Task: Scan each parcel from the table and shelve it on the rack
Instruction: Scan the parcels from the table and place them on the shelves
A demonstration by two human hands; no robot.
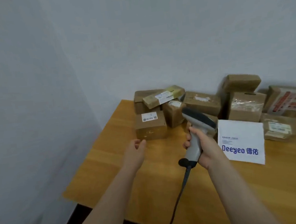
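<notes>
The left hand [135, 149] hovers just in front of the labelled box [150, 125] on the table [108, 163], fingers loosely curled and holding nothing, seemingly just short of touching it. Right of that box, the right hand [205, 147] grips the scanner [199, 119] by its handle, and further right a white mailer [241, 138] lies flat.

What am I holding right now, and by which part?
The right hand has its grip on the handle of the grey corded handheld barcode scanner; the left hand holds nothing.

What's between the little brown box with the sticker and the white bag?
The grey scanner, held in the right hand, above the wooden table; head view.
</notes>
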